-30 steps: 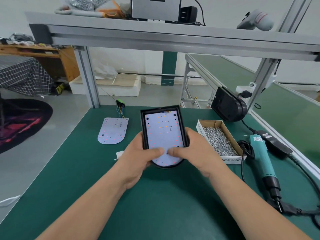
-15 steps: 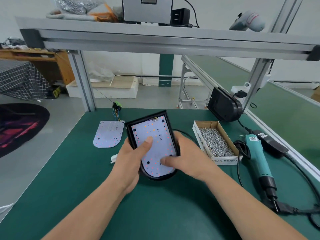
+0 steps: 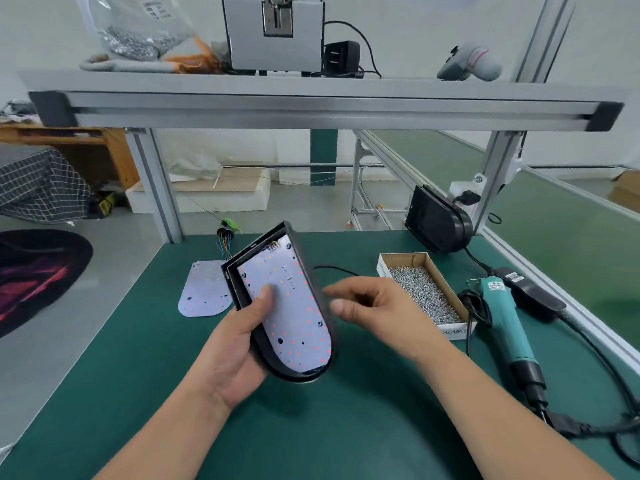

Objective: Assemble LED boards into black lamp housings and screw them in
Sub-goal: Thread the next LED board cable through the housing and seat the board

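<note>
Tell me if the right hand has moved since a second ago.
Yes. The right hand has come off the black housing and shifted right, closer to the screw box, now holding nothing.

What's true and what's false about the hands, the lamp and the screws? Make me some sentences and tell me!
1. The left hand holds the black lamp housing with an LED board inside. True.
2. The right hand grips the teal screwdriver. False: the screwdriver lies on the table, and the right hand holds nothing.
3. The cardboard box holds many small screws. True.
4. The housing lies flat on the table. False: it is held up off the table, tilted.
5. A second LED board lies on the table. True.
</note>
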Motion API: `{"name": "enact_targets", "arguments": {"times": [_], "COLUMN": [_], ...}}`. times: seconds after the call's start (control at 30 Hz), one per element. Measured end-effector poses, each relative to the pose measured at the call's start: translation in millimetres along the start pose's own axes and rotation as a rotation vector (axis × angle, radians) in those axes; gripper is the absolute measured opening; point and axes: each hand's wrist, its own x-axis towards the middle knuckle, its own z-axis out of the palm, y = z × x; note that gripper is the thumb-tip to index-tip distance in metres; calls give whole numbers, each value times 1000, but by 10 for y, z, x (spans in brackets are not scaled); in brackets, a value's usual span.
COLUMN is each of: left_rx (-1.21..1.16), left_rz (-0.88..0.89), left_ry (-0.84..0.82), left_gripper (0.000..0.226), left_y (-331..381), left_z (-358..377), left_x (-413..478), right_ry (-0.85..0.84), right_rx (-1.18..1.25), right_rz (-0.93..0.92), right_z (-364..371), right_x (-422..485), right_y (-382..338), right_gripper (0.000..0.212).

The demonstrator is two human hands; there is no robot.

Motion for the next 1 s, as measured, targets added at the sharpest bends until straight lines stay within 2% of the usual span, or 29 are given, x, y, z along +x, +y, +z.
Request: {"name": "enact_targets", "arguments": {"times": [0.07, 0.1, 0.2, 0.3, 0.37, 0.43, 0.53, 0.6, 0.63, 0.7, 0.8, 0.87, 0.9, 1.0], "left_rx": [-10, -1, -13, -93, -142, -199, -268, -238, -189, -59, 80, 112, 110, 100], "left_rz": [-32, -49, -100, -82, -11, 26, -4, -16, -17, -31, -74, -135, -166, -226], "left_ry": [-24, -50, -116, -22, 54, 53, -22, -23, -18, -6, -46, -132, -190, -290], "left_gripper": [68, 70, 46, 41, 33, 28, 26, 23, 23, 20, 16, 29, 37, 53], "left_y": [16, 23, 21, 24, 67, 132, 222, 214, 190, 122, 56, 27, 13, -46], "left_z": [-33, -43, -60, -62, -74, -105, -130, -157, -151, -115, 4, 56, 66, 49], "left_x": [2, -1, -32, -28, -46, -57, -63, -61, -66, -90, -145, -160, -165, -156], "right_ry": [89, 157, 269, 282, 248, 175, -87, -182, -154, 27, 247, 239, 209, 120], "right_rx": [-66, -130, -287, -295, -341, -472, -791, -887, -864, -737, -492, -448, -472, -603], "right_rz": [-22, -31, -97, -82, -80, -86, -96, -136, -152, -189, -175, -161, -173, -224], "right_z": [-11, -7, 15, -21, -36, -29, 18, 73, 91, 115, 165, 200, 207, 191], "right_x": [14, 33, 57, 44, 43, 37, 11, 14, 19, 29, 33, 49, 54, 77], "right_y": [13, 19, 22, 34, 43, 63, 107, 138, 145, 153, 187, 187, 189, 211], "right_gripper": [8, 8, 12, 14, 13, 10, 13, 17, 15, 8, 32, 46, 46, 27]}}
